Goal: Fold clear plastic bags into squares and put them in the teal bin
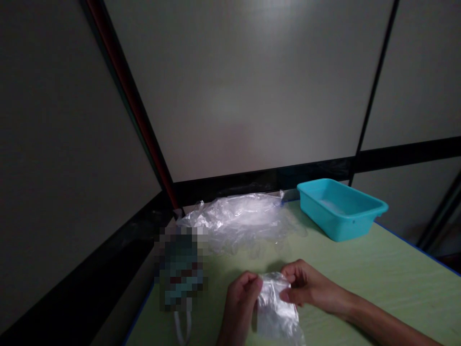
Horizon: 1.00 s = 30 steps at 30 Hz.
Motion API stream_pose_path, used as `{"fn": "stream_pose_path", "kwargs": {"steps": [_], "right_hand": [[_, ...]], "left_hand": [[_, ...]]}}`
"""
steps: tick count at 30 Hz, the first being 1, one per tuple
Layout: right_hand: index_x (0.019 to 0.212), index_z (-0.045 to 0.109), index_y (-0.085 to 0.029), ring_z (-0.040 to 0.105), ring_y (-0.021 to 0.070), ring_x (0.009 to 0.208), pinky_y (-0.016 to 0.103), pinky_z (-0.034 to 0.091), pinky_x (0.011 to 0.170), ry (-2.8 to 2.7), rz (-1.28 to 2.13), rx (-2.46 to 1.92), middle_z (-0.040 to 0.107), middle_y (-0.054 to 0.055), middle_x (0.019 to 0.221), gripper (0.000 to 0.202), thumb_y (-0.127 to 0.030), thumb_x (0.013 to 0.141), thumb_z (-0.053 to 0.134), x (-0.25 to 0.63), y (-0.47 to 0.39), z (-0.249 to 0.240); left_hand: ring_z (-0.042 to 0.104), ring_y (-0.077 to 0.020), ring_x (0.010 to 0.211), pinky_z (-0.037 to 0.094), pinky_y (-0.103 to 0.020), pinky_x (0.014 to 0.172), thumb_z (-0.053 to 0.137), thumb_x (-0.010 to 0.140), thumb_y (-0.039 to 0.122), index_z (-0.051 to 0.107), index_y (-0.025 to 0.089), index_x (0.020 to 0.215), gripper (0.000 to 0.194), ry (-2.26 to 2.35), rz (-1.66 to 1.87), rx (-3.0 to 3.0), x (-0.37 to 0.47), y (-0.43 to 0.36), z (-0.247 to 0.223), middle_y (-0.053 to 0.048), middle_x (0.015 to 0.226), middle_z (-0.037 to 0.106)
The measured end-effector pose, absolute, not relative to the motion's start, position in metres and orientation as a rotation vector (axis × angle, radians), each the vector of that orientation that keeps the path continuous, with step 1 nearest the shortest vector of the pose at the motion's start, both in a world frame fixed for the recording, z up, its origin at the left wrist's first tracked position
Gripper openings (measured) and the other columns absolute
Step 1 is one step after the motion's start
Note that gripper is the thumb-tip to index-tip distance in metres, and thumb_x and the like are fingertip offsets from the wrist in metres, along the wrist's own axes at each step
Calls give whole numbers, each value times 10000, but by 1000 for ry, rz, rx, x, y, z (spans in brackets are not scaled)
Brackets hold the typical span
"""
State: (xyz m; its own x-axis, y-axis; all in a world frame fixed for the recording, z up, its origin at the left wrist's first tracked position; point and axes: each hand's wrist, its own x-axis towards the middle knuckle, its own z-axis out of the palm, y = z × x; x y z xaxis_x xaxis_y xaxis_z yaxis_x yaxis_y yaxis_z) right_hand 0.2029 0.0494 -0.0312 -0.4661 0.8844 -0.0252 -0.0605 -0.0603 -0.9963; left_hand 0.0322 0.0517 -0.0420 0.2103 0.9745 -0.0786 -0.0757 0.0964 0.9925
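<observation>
A clear plastic bag (277,307) hangs between my two hands near the table's front, its lower end running off the bottom of the view. My left hand (240,300) pinches the bag's upper left corner between thumb and fingers. On the other side, my right hand (306,286) is closed on the upper right edge, its thumb lying on the front of the plastic. Behind both hands, a loose pile of clear plastic bags (245,218) is spread on the light green table (360,278).
A turquoise plastic basin (345,226) stands at the back right of the table, with something pale inside. At the left edge lies a blurred-out object (182,269) with a white strap. Pale panels with dark frames rise behind the table.
</observation>
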Motion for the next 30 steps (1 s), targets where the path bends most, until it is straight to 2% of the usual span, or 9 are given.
{"fn": "stream_pose_path", "kwargs": {"steps": [9, 15, 22, 30], "right_hand": [[555, 440, -159, 284, 25, 417, 173, 194, 391, -1503, 1632, -899, 356, -96, 472, 373, -384, 594, 735, 202, 48, -31], [575, 426, -170, 295, 30, 392, 174, 204, 377, -1504, 1614, -936, 368, -97, 450, 392, -415, 584, 733, 201, 49, -34], [578, 409, -176, 296, 34, 408, 181, 207, 390, -1525, 1592, -953, 366, -90, 467, 398, -445, 627, 698, 205, 49, -35], [633, 475, -160, 303, 42, 433, 190, 194, 412, -1508, 1621, -897, 405, -74, 504, 325, -405, 671, 685, 206, 50, -38]], "left_hand": [[319, -91, 488, 249, -192, 442, 621, 591, 577, 428, 171, 532, 454, 1072, 1027, 1263, 33, 53, -41, 56, 493, 335], [314, -95, 505, 256, -196, 457, 600, 648, 553, 426, 173, 549, 430, 1033, 1044, 1287, 29, 53, -50, 53, 515, 336], [322, -97, 495, 258, -201, 467, 610, 623, 530, 433, 176, 536, 405, 1056, 1051, 1246, 34, 48, -38, 55, 504, 347], [326, -96, 476, 248, -205, 459, 612, 589, 483, 423, 181, 503, 366, 1096, 1086, 1236, 35, 45, -33, 50, 476, 359]]}}
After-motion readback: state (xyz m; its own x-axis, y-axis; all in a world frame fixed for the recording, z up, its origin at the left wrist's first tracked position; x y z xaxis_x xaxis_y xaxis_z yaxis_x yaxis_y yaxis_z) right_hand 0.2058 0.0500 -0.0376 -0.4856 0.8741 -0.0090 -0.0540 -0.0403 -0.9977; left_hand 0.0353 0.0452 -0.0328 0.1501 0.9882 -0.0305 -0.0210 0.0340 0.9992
